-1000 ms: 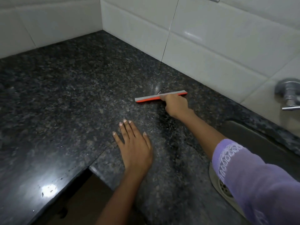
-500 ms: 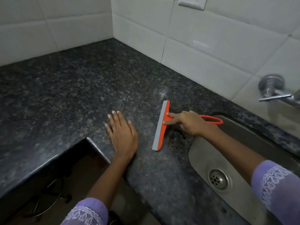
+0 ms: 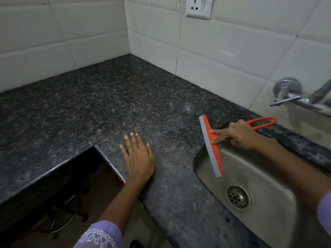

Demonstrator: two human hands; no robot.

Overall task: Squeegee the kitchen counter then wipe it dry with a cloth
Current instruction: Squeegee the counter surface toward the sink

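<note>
A person's right hand [image 3: 238,136] is gripping the orange squeegee [image 3: 212,145], light and stiff by its look, near its handle, blade overhanging the sink [image 3: 268,176]; the left hand [image 3: 138,156] is lying flat, fingers spread, on the granite counter [image 3: 107,108]

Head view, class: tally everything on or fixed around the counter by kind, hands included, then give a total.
Squeegee: 1
Hands: 2, left hand flat on the counter, right hand on the squeegee
Sink: 1
Drain: 1
Tap: 1
Wall socket: 1
Total: 7
</note>
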